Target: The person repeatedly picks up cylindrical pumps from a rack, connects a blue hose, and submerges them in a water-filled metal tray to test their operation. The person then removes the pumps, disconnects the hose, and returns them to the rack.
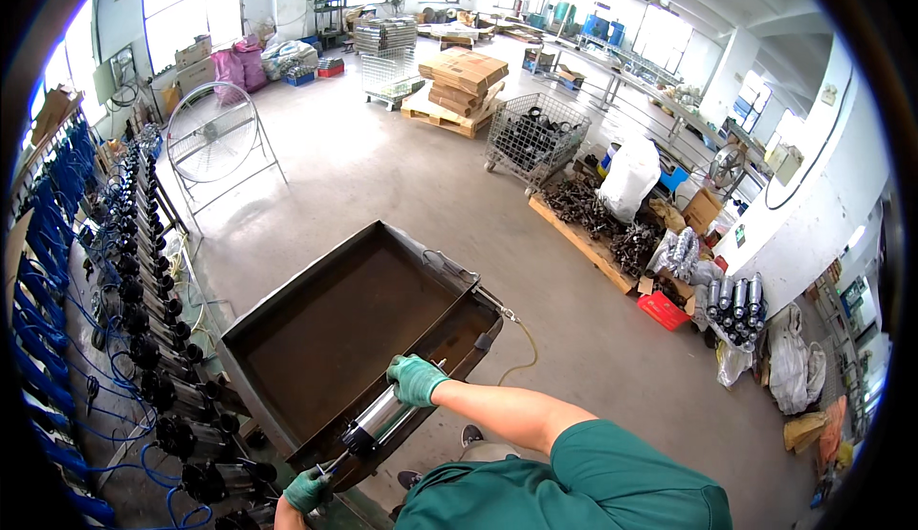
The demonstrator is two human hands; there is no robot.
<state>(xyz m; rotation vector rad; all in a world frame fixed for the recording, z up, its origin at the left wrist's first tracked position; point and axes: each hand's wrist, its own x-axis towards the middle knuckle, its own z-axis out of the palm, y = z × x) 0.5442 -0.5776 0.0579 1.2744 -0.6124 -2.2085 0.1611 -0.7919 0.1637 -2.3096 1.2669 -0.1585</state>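
Observation:
A silver metal cylinder (pixel 387 417) with a black end piece (pixel 357 437) lies slantwise over the near edge of a dark metal tank (pixel 287 291). My right hand (pixel 418 381), in a green glove, is closed around the cylinder's upper right end. A thin stub sticks out past that hand. My left hand (pixel 308 490), also gloved in green, is closed at the lower left, on a thin dark cable or rod (pixel 335 464) that runs to the black end. Brown liquid (pixel 349 315) fills the tank, and a divider crosses it near the right side.
Similar black-ended cylinders (pixel 177 391) with blue cables (pixel 48 339) line a rack at left. A round stand fan (pixel 212 131) is beyond. Farther right are a wire cage cart (pixel 537 138), stacked cardboard (pixel 464 76), a pallet of dark parts (pixel 588 215) and a red crate (pixel 663 310).

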